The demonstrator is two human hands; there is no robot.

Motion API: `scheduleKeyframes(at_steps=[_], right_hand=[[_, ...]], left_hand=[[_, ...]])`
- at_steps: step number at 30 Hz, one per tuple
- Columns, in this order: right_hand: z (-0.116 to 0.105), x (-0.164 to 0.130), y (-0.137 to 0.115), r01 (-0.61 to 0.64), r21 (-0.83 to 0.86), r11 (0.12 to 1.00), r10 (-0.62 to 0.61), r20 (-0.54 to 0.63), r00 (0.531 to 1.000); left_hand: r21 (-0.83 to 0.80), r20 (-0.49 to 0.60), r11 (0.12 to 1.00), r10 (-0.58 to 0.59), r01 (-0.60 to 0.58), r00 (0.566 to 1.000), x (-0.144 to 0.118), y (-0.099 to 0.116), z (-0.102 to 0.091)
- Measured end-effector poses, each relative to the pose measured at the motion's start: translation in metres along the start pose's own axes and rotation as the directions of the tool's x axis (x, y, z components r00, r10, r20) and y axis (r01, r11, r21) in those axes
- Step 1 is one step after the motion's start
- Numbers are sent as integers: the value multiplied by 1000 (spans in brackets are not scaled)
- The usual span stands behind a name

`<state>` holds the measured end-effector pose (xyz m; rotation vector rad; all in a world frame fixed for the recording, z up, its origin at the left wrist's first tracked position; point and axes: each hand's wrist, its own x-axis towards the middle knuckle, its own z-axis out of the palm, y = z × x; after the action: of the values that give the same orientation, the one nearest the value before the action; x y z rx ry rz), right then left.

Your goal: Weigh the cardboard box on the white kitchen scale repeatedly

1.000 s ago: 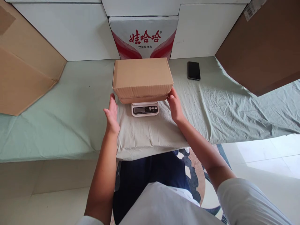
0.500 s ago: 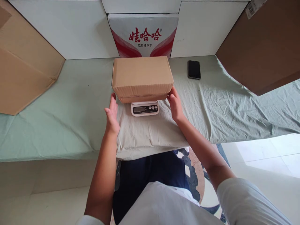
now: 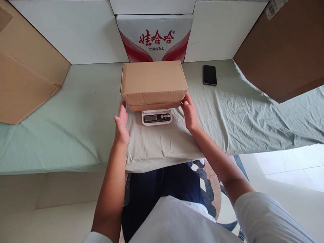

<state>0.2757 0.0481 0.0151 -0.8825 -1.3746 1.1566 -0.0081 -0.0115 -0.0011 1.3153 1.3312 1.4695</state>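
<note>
Two sides: my left hand (image 3: pixel 122 124) wide open; my right hand (image 3: pixel 189 113), hold unclear.
Cardboard box (image 3: pixel 154 79): between my palms, atop the digital scale (image 3: pixel 157 118).
Shift: left edges slightly inward, flanking it closer.

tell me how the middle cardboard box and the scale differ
The box is plain brown; the scale is white and black. The box looks much wider than the scale. The box's top shows fully, while the box hides the scale's back. Both lie between the left hand and the right hand.
</note>
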Motion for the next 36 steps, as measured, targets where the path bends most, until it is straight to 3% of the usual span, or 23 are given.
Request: scheduleKeyframes(at_steps=[36], right_hand=[[1,-1,0,-15,15,1000,15,-6,1000]], left_hand=[[-3,38,1000,11,-11,999,1,-10,-4]])
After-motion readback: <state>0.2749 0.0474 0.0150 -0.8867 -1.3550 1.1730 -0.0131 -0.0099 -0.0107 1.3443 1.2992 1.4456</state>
